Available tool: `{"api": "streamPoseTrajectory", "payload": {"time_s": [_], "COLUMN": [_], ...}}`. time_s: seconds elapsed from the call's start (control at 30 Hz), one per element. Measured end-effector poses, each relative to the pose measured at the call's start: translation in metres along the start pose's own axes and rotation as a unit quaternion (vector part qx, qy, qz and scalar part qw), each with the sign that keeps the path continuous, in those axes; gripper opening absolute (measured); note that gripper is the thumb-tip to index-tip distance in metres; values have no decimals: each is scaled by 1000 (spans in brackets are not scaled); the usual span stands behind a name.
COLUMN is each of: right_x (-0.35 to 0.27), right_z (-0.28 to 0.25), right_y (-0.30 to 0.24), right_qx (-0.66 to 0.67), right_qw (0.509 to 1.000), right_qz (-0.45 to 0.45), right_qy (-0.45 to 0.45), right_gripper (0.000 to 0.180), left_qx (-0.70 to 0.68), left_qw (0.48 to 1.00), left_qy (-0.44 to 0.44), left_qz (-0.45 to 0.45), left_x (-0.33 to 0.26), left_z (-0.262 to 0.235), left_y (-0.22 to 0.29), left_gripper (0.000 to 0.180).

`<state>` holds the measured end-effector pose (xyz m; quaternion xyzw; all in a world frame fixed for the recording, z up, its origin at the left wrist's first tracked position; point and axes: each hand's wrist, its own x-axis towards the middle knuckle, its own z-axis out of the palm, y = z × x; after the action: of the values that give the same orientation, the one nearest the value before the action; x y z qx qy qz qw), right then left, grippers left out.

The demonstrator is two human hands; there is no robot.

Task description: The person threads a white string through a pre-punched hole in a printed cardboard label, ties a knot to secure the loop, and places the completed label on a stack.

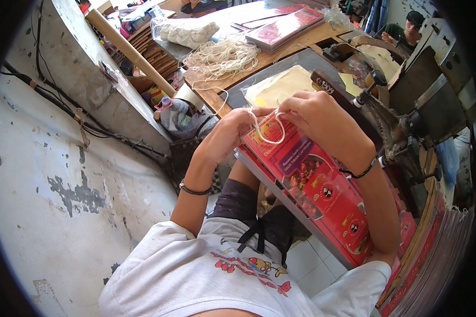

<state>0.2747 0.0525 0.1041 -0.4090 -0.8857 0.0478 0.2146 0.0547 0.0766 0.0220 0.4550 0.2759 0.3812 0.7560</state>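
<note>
A thick set of glossy red printed sheets with food pictures slants across my lap, its top edge away from me. At that edge a white cord hangs in a small loop over the print. My left hand is closed at the top left corner, with one end of the loop at its fingertips. My right hand pinches the loop's other end, its wrist above the sheets. The fingertips partly hide where the cord meets the top edge.
Ahead, a wooden table bears a tangled heap of white cord and a pile of red prints. A metal machine stands at the right, above stacked sheets. Another person sits beyond. A peeling wall is at left.
</note>
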Motion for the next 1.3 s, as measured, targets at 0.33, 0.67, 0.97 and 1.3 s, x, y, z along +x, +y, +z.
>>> {"api": "streamPoseTrajectory", "payload": {"time_s": [0.33, 0.67, 0.97, 1.3], "right_x": [-1, -2, -2, -2], "right_z": [-5, -4, -5, -5], "right_y": [1, 1, -2, -6], "right_qx": [43, 28, 48, 39], "right_qw": [999, 1000, 999, 999], "right_qz": [-2, -7, 10, 6], "right_qy": [4, 10, 5, 26], "right_gripper": [12, 14, 15, 19], "left_qx": [64, 48, 119, 208], "left_qw": [997, 997, 987, 958], "left_qy": [-15, -40, -43, -19], "left_qz": [28, 55, 104, 194], "left_x": [7, 8, 15, 16], "left_z": [1, 1, -1, 8], "left_y": [5, 2, -5, -5], "left_gripper": [35, 30, 23, 20]}}
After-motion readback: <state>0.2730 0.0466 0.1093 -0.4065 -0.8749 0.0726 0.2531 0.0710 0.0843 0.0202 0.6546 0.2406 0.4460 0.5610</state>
